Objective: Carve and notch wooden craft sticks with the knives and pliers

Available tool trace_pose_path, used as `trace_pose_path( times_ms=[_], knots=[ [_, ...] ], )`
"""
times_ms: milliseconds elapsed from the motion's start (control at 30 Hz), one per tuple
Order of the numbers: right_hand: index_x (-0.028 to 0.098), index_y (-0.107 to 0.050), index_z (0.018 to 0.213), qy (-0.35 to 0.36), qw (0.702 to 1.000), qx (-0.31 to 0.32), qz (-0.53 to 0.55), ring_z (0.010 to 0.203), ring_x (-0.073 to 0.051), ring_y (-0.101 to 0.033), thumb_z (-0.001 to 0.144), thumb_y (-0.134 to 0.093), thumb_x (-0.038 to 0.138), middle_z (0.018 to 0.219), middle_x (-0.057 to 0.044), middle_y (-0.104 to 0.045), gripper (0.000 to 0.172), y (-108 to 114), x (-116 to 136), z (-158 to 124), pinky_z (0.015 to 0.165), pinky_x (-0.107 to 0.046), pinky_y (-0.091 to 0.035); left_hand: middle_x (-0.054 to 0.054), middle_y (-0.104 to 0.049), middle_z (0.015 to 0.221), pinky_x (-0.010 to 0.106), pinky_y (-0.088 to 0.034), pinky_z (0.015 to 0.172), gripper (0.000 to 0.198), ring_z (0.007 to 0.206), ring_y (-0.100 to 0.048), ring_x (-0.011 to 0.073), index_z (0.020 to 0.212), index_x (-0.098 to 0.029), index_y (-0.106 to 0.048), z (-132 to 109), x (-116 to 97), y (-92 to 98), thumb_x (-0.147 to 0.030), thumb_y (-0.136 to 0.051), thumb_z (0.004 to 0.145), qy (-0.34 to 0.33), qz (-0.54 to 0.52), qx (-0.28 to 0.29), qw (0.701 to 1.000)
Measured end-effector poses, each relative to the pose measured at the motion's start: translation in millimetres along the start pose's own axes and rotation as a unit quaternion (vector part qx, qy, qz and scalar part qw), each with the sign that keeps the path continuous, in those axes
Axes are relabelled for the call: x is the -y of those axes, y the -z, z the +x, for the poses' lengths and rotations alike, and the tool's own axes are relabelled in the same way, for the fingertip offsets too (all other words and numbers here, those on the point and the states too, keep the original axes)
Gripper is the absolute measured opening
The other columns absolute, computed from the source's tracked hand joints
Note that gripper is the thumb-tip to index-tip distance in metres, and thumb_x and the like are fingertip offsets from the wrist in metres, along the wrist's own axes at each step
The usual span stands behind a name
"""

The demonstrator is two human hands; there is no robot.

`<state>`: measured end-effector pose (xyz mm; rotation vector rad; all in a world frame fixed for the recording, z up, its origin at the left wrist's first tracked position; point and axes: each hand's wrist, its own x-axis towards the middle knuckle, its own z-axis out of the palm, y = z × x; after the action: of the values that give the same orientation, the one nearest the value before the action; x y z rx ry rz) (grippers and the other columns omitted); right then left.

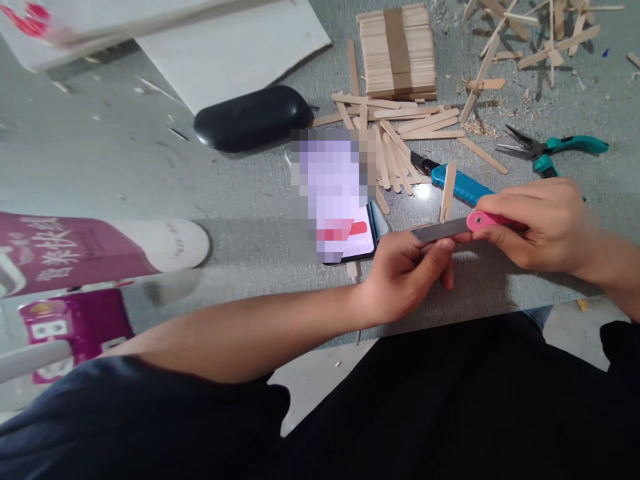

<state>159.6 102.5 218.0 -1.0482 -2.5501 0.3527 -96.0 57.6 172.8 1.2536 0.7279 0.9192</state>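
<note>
My right hand [537,223] is closed around the pink handle of a folding tool with a flat grey blade [440,230], perhaps a knife. The blade points left and lies over the fingers of my left hand [407,270]. That hand is closed, thumb toward me, on a wooden craft stick, mostly hidden beneath the blade. Another craft stick [449,190] stands up at the blade's far edge; whether the two sticks are joined I cannot tell. Just behind them lies a blue utility knife [465,185]. Green-handled pliers [545,147] rest beyond my right hand.
Loose craft sticks [397,153] and a banded stack [423,50] lie ahead. Crossed stick pieces [550,50] and shavings are at far right. A phone [359,230] with a cable, a black case [253,119], a bottle [100,253] and a purple packet [103,320] are leftward.
</note>
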Motion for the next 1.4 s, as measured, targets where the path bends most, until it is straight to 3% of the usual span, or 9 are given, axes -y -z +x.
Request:
trace_pose_path(
  times_ms=[133, 233, 367, 533, 700, 900, 1033, 1300, 1400],
  knots=[
    [0.026, -0.080, 0.093, -0.021, 1.000, -0.008, 0.011, 0.060, -0.015, -0.056, 0.114, -0.064, 0.051, 0.068, 0.001, -0.067, 0.037, 6, -10, 4, 0.059, -0.036, -0.035, -0.001, -0.075, 0.064, 0.026, -0.059, 0.065, 0.038, 0.057, -0.071, 0.0124, 0.121, -0.018, -0.085, -1, 0, -3.1, -0.050, -0.063, 0.120, 0.013, -0.021, -0.019, 1.000],
    [0.026, -0.081, 0.093, -0.039, 0.998, -0.054, 0.017, 0.056, -0.013, -0.049, 0.113, -0.067, 0.052, 0.063, 0.003, -0.062, 0.035, 11, -19, 8, 0.057, -0.034, -0.035, -0.001, -0.076, 0.065, 0.026, -0.056, 0.061, 0.037, 0.056, -0.070, 0.0122, 0.121, -0.017, -0.083, -3, 0, -4.9, -0.048, -0.063, 0.121, 0.020, -0.035, -0.007, 0.999],
    [0.024, -0.079, 0.091, -0.008, 0.996, -0.066, 0.052, 0.056, -0.012, -0.050, 0.109, -0.075, 0.050, 0.063, 0.004, -0.062, 0.032, 9, -18, 7, 0.056, -0.032, -0.034, -0.002, -0.077, 0.065, 0.026, -0.058, 0.063, 0.036, 0.057, -0.071, 0.0123, 0.123, -0.017, -0.083, -3, 1, -4.1, -0.048, -0.063, 0.121, 0.003, -0.015, -0.024, 1.000],
    [0.024, -0.079, 0.094, -0.008, 0.999, -0.004, 0.054, 0.061, -0.015, -0.061, 0.113, -0.066, 0.051, 0.070, 0.001, -0.071, 0.035, 0, -5, 2, 0.059, -0.035, -0.036, 0.002, -0.080, 0.070, 0.026, -0.061, 0.068, 0.044, 0.064, -0.075, 0.0123, 0.089, -0.018, -0.080, -2, 0, -1.7, -0.042, -0.061, 0.122, -0.008, 0.031, -0.034, 0.999],
    [0.024, -0.079, 0.098, -0.025, 0.999, -0.027, 0.023, 0.062, -0.016, -0.065, 0.112, -0.068, 0.053, 0.071, 0.001, -0.074, 0.033, 1, -4, 0, 0.060, -0.035, -0.037, -0.001, -0.082, 0.071, 0.028, -0.063, 0.070, 0.034, 0.063, -0.076, 0.0132, 0.127, -0.018, -0.082, -3, 2, -3.5, -0.045, -0.062, 0.122, -0.025, 0.013, -0.069, 0.997],
    [0.025, -0.077, 0.095, -0.011, 0.999, -0.044, -0.022, 0.059, -0.017, -0.063, 0.112, -0.066, 0.053, 0.068, 0.001, -0.072, 0.034, 5, -8, -1, 0.057, -0.035, -0.036, 0.003, -0.083, 0.072, 0.031, -0.056, 0.068, 0.048, 0.065, -0.072, 0.0140, 0.085, -0.021, -0.078, -1, -5, -5.4, -0.048, -0.061, 0.121, -0.016, 0.094, -0.128, 0.987],
    [0.024, -0.078, 0.096, -0.002, 0.997, -0.053, -0.054, 0.061, -0.018, -0.066, 0.110, -0.071, 0.047, 0.074, -0.001, -0.079, 0.027, 10, -9, -3, 0.057, -0.037, -0.035, 0.003, -0.084, 0.073, 0.030, -0.055, 0.067, 0.046, 0.063, -0.068, 0.0137, 0.088, -0.022, -0.079, 2, -10, -5.6, -0.047, -0.060, 0.121, -0.015, 0.122, -0.137, 0.983],
    [0.024, -0.077, 0.088, -0.009, 0.998, -0.002, -0.067, 0.057, -0.020, -0.057, 0.110, -0.069, 0.048, 0.064, -0.001, -0.070, 0.034, 23, -5, -3, 0.056, -0.040, -0.029, -0.003, -0.065, 0.060, 0.025, -0.045, 0.057, 0.052, 0.055, -0.057, 0.0091, 0.072, -0.022, -0.062, 1, -4, -3.2, -0.038, -0.058, 0.122, -0.043, 0.155, -0.113, 0.980],
    [0.026, -0.074, 0.081, -0.011, 0.997, 0.006, -0.082, 0.054, -0.019, -0.052, 0.111, -0.066, 0.048, 0.060, 0.000, -0.065, 0.039, 30, -4, -3, 0.056, -0.040, -0.026, -0.006, -0.056, 0.057, 0.027, -0.039, 0.051, 0.044, 0.050, -0.048, 0.0095, 0.083, -0.022, -0.069, 1, -2, -3.4, -0.041, -0.058, 0.121, -0.040, 0.171, -0.112, 0.978]
  ],
)
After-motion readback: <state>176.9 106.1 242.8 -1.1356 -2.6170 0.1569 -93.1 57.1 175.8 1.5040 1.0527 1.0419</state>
